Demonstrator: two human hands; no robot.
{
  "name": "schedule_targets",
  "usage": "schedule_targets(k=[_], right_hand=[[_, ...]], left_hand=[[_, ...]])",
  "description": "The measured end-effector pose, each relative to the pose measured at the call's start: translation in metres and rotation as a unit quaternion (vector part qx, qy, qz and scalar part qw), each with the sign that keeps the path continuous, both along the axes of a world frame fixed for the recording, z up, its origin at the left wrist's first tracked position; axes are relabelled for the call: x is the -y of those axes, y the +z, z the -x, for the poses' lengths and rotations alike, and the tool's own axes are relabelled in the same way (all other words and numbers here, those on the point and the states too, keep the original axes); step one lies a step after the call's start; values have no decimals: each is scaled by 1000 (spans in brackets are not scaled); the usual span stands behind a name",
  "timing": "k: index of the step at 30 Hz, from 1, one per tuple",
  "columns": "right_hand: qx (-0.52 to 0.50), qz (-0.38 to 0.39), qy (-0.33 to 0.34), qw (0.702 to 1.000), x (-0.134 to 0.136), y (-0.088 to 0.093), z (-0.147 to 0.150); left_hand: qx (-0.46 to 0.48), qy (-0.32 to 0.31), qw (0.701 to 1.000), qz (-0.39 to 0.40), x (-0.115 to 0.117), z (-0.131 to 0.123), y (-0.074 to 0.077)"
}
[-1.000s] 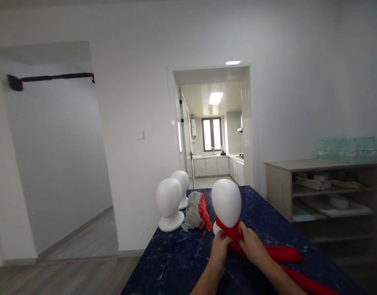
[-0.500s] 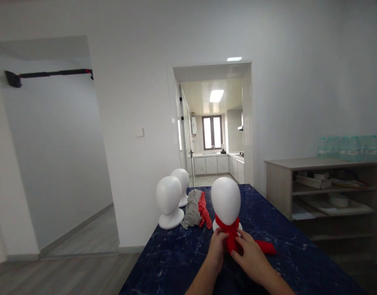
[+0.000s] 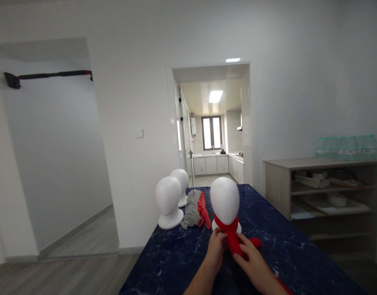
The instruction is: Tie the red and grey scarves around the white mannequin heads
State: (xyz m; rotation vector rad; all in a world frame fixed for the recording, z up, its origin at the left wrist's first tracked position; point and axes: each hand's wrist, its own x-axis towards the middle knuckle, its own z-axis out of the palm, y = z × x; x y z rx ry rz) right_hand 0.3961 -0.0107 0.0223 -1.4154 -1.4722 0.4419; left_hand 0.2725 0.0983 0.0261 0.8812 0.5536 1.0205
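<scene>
A white foam mannequin head (image 3: 224, 200) stands on the dark blue marble table (image 3: 163, 266) with a red scarf (image 3: 232, 237) wrapped round its neck. My left hand (image 3: 216, 247) pinches the scarf just below the neck. My right hand (image 3: 252, 262) grips the scarf's hanging end a little lower and to the right. A tail of the red scarf runs under my right forearm toward the bottom edge.
Two more white mannequin heads (image 3: 168, 201) stand at the table's far left, beside a grey cloth (image 3: 192, 209) and a red cloth (image 3: 203, 209). A wooden shelf unit (image 3: 323, 192) with water bottles on top stands to the right. A doorway opens onto a kitchen behind.
The long scarf tail that lay out to the right on the table has been drawn in toward the neck. Both hands have slid slightly lower along the scarf.
</scene>
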Motion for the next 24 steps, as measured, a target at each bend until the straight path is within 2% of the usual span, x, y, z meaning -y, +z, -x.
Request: schedule_targets(k=[3, 8, 12, 17, 21, 24], right_hand=[[-2, -9, 15, 1000, 16, 5, 0], [-52, -9, 10, 999, 47, 28, -7], [-108, 26, 9, 994, 61, 35, -30], [-161, 95, 19, 982, 63, 38, -69], [-121, 188, 44, 974, 68, 62, -99], [-49, 209, 38, 976, 67, 86, -126]], left_hand=[[-1, -1, 1000, -4, 1, -1, 3], [-10, -1, 1000, -12, 4, 1, 7], [-15, -2, 1000, -12, 5, 2, 9], [-22, -6, 1000, -6, 6, 2, 11], [-26, -8, 1000, 0, 6, 3, 12], [-28, -3, 1000, 0, 5, 3, 12]])
